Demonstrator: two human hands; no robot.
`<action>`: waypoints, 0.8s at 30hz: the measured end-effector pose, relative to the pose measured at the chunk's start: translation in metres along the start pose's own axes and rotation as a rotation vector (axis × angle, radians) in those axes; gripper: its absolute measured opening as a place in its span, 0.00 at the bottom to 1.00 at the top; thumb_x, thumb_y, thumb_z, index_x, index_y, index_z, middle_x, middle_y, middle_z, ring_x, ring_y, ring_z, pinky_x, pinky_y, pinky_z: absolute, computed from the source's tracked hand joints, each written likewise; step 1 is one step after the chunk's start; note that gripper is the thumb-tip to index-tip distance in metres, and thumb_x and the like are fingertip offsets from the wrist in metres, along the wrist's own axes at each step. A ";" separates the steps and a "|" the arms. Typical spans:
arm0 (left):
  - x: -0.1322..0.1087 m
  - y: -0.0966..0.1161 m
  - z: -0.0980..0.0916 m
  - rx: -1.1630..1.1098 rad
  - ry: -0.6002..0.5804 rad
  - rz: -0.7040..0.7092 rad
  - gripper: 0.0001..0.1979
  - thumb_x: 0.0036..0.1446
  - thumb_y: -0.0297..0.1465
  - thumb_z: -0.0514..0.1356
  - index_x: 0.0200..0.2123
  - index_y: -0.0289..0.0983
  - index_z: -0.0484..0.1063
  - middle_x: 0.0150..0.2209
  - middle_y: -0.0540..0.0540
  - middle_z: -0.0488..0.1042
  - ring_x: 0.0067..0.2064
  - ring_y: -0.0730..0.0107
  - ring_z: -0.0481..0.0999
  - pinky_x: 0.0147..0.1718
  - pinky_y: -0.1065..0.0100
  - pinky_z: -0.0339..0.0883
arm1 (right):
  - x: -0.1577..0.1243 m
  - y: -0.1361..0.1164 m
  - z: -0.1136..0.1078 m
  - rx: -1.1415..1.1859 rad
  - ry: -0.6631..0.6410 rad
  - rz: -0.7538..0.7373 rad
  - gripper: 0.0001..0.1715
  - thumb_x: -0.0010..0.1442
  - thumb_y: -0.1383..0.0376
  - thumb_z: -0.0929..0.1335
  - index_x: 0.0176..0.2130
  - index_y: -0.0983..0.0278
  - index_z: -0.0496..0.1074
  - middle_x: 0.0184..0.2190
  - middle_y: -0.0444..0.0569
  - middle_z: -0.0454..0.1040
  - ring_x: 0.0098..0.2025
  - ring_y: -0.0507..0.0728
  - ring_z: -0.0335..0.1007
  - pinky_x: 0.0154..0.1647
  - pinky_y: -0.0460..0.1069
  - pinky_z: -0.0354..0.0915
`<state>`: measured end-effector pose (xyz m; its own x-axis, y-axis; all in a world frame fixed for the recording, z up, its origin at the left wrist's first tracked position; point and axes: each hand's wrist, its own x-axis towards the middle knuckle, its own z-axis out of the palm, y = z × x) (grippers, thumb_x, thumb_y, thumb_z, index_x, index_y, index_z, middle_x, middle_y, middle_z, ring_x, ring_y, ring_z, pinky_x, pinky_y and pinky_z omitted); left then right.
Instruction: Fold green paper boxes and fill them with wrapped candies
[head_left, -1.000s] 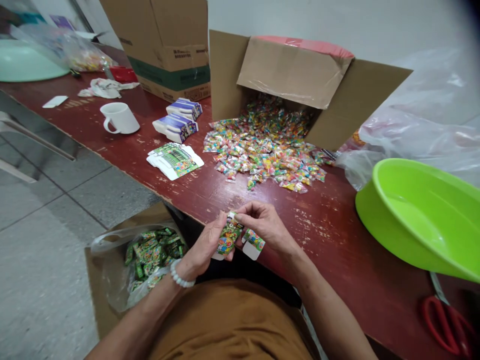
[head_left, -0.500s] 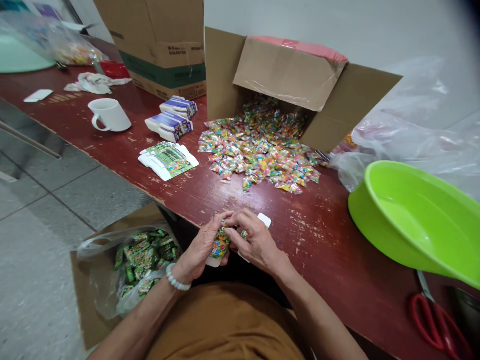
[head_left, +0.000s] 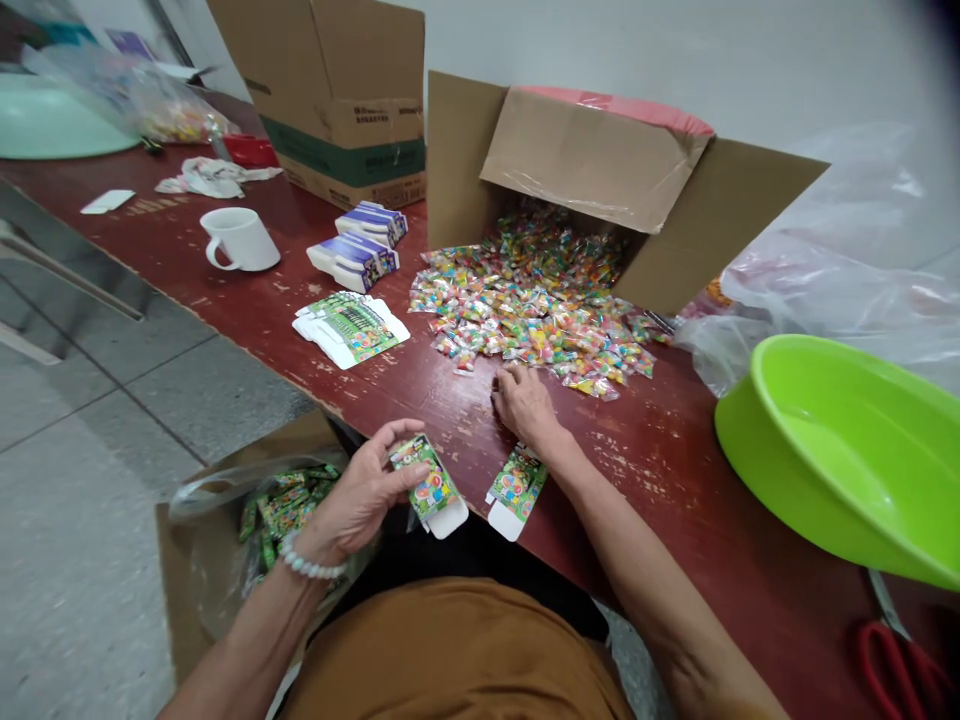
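Note:
My left hand point(head_left: 358, 492) grips a small green printed carton point(head_left: 433, 489) with a white flap, held just off the table's near edge. My right hand point(head_left: 524, 400) reaches forward onto the red table point(head_left: 420, 385), its fingers curled down at the near edge of a heap of small colourful candy packets point(head_left: 532, 315). Whether anything is pinched in those fingers is hidden. A flat green carton point(head_left: 516, 488) lies on the table edge under my right wrist.
The packets spill from a tipped cardboard box point(head_left: 600, 170). Flat green cartons point(head_left: 351, 326), purple boxes point(head_left: 360, 245) and a white mug point(head_left: 240, 240) lie to the left. A lime basin point(head_left: 847, 455) and red scissors point(head_left: 900, 665) sit right. A bag of filled green cartons point(head_left: 289, 510) stands on the floor.
Both hands were together on the green carton. Now my right hand has let go and reached forward to the candy heap, while my left hand has drawn the carton down and left.

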<state>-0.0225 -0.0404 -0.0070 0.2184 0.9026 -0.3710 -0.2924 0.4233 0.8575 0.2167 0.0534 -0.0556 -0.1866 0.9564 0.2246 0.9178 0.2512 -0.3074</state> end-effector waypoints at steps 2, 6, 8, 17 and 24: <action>0.004 0.005 -0.002 -0.010 -0.009 -0.015 0.29 0.42 0.29 0.76 0.48 0.37 0.72 0.34 0.50 0.76 0.32 0.70 0.77 0.31 0.69 0.77 | -0.004 -0.001 0.000 0.026 0.005 0.004 0.17 0.62 0.74 0.62 0.48 0.69 0.73 0.52 0.65 0.72 0.53 0.68 0.63 0.56 0.59 0.59; 0.011 0.006 -0.005 -0.021 0.025 0.018 0.24 0.43 0.31 0.75 0.43 0.35 0.72 0.33 0.48 0.77 0.30 0.70 0.78 0.27 0.70 0.77 | -0.014 0.003 -0.003 0.113 0.069 0.065 0.20 0.56 0.77 0.62 0.47 0.70 0.73 0.51 0.64 0.72 0.51 0.66 0.65 0.55 0.58 0.62; 0.013 0.004 -0.007 -0.019 0.060 0.036 0.24 0.43 0.32 0.75 0.40 0.36 0.68 0.32 0.49 0.78 0.28 0.68 0.79 0.23 0.68 0.77 | -0.019 0.004 -0.005 0.165 0.116 0.115 0.20 0.57 0.75 0.61 0.49 0.70 0.71 0.47 0.62 0.74 0.47 0.64 0.69 0.49 0.56 0.66; 0.014 -0.007 -0.003 -0.112 -0.113 -0.170 0.27 0.43 0.24 0.74 0.44 0.37 0.65 0.36 0.46 0.79 0.33 0.60 0.83 0.33 0.61 0.80 | -0.037 -0.041 -0.028 1.048 0.300 0.239 0.17 0.64 0.52 0.65 0.43 0.62 0.69 0.30 0.43 0.73 0.25 0.51 0.67 0.25 0.45 0.65; 0.006 -0.018 0.020 -0.008 -0.435 -0.204 0.27 0.44 0.27 0.73 0.48 0.32 0.68 0.41 0.41 0.78 0.34 0.65 0.82 0.36 0.70 0.75 | -0.040 -0.053 -0.038 0.637 0.348 -0.018 0.10 0.62 0.58 0.68 0.37 0.62 0.73 0.28 0.46 0.75 0.27 0.53 0.69 0.32 0.47 0.65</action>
<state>0.0026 -0.0442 -0.0170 0.6410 0.6851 -0.3462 -0.2102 0.5904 0.7792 0.1886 -0.0040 -0.0132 0.0200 0.8755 0.4828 0.5134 0.4054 -0.7563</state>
